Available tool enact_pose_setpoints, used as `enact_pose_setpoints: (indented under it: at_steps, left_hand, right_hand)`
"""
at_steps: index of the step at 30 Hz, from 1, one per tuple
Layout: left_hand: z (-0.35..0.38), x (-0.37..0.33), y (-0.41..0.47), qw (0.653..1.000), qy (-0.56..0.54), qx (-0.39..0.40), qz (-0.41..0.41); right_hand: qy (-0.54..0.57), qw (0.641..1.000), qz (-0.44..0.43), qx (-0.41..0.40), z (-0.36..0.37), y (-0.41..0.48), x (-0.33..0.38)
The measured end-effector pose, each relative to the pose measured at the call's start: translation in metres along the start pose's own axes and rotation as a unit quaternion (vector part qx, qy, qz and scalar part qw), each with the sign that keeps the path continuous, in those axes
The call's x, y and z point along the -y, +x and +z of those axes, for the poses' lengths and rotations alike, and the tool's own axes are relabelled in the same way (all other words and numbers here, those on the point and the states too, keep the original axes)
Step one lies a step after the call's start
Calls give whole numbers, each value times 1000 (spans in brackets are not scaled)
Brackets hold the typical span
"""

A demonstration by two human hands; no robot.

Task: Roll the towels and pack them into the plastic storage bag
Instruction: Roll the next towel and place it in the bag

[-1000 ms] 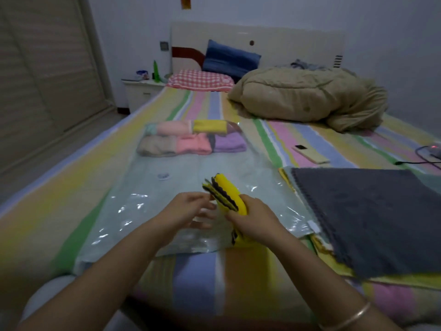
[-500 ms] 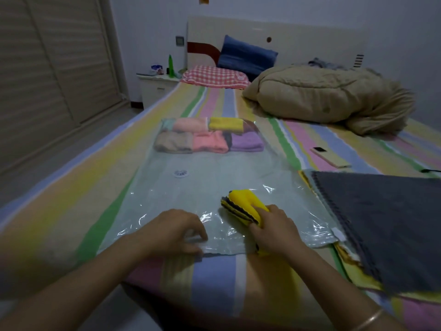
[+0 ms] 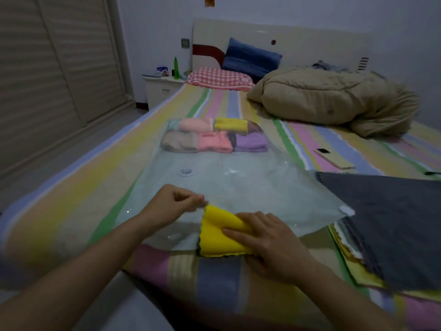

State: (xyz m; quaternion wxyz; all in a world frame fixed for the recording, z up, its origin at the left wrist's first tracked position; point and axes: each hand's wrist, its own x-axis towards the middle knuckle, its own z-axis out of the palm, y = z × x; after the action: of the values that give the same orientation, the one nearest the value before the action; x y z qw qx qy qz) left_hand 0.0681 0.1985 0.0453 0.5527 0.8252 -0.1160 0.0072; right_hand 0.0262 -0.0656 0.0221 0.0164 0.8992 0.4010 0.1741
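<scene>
Bedroom, dim light. Bed (image 3: 71, 187) with a pastel striped sheet fills the view; pale headboard (image 3: 310, 41) at the far end, slatted wardrobe doors (image 3: 59, 68) on the left.

- Plastic storage bag (image 3: 250, 185): clear, laid flat along the middle of the bed with its mouth toward the person and a round valve (image 3: 186, 172) on top.
- Rolled towels (image 3: 214, 137): in pink, yellow, beige and purple, packed in two rows inside the bag's far end.
- Yellow towel (image 3: 217, 237): loosely rolled with a dark scalloped edge, lying at the bag's mouth, its far end at the plastic and its near end on the sheet.
- Left hand (image 3: 171, 206): fingers curled, fingertips pinching the upper layer of the bag at the mouth, just beside the yellow towel's far corner.
- Right hand (image 3: 272, 242): grasps the yellow towel, fingers laid across its top, thumb at its near edge.
- Grey towel (image 3: 393, 223): spread flat on top of a stack of other cloths, just right of the bag.
- Phone (image 3: 334, 158): on the sheet beyond the grey towel.
- Beige duvet (image 3: 329, 99): bunched at the far right of the bed.
- Checked pillow (image 3: 219, 78) and blue pillow (image 3: 250, 56): against the headboard.
- Nightstand (image 3: 162, 89): left of the pillows, bearing a green bottle (image 3: 176, 68) and small items too small to tell.
</scene>
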Motion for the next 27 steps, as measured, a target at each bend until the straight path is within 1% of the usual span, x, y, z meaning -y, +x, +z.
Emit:
enact_pose_setpoints:
  at_steps: [2,4,7,9,10,11,13,14,15,16,18,19,21,23,25,26,27]
  left_hand:
    - [-1,-12,-2,999,-45,-3,2]
    - [-2,-26,-4,999,-38,-6,28]
    - [-2,-47,-1,997,-42,2,61]
    - [-4,-58,5,997,-57,15,52]
    - [-8,-64,9,996,-71,28,34]
    - [-14,-66,15,995,-85,52,11]
    - [-33,-65,30,987,-122,97,-38]
    - [-44,-61,38,984,-145,90,-54]
    - [-57,-52,48,983,-162,57,-63]
    - [-69,-40,61,984,-162,4,-69]
    - [-94,-8,91,985,-96,-126,-74]
    - [-106,11,106,981,-49,-171,-72]
    - [-124,45,138,975,-1,-208,-84]
    - [-133,73,171,972,-13,-205,-115]
    - [-132,92,199,971,-48,-182,-144]
    - [-128,100,210,972,-63,-167,-150]
    - [-123,106,219,973,-76,-157,-149]
  right_hand:
    - [20,994,62,87,7,0,-2]
    - [90,975,162,125,6,8,-3]
    - [199,925,310,95,4,38,-7]
    - [227,893,383,73,5,68,-16]
    - [228,884,400,79,8,86,-21]
    - [235,875,413,90,15,104,-27]
    - [239,871,421,87,23,140,-35]
    - [237,871,425,68,27,157,-38]
    - [234,872,428,42,32,171,-42]
    - [220,879,423,20,37,186,-45]
    - [213,880,425,14,47,215,-49]
    - [218,879,424,18,57,231,-54]
    - [217,882,419,6,74,268,-63]
    - [218,878,427,5,92,305,-72]
    - [213,877,430,4,112,339,-80]
    - [202,880,431,-2,121,355,-83]
    - [210,873,440,-13,127,370,-89]
